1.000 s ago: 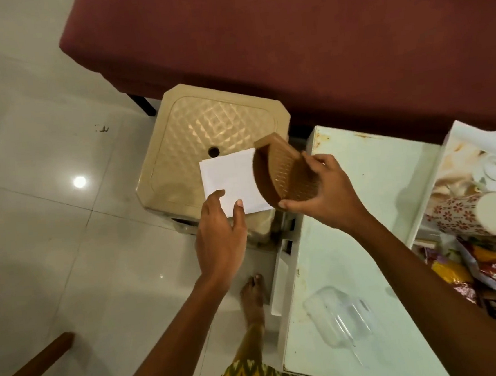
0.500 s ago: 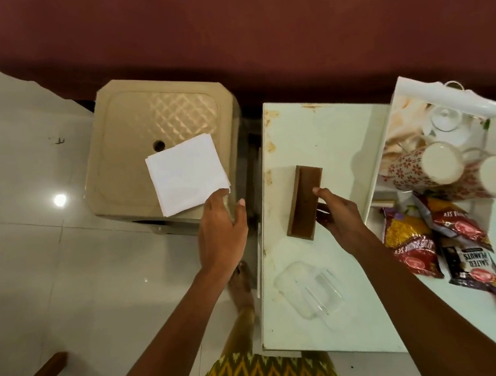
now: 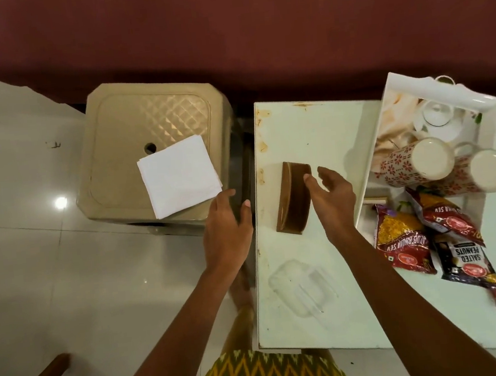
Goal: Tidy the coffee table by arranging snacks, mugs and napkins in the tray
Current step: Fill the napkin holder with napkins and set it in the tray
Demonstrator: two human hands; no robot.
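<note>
The table point(image 3: 311, 133) carries a tray point(image 3: 368, 158) with two mugs point(image 3: 405, 166) and snack packs point(image 3: 403, 239); beside it a stool point(image 3: 122, 157) bears the napkins point(image 3: 179, 179). A brown holder point(image 3: 293, 198) stands on the table, right hand point(image 3: 333, 201) just beside it, left hand point(image 3: 226, 226) near the stool, both slack, gripping nothing

Bare forearms point(image 3: 402, 291), one bare foot point(image 3: 239, 282), a garment point(image 3: 270, 373) in olive, yellow and orange zigzag pattern.

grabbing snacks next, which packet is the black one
The salted peanuts packet, nearest of the three; the aloo bhujia packet and the sev packet beside it are red and yellow.
</note>
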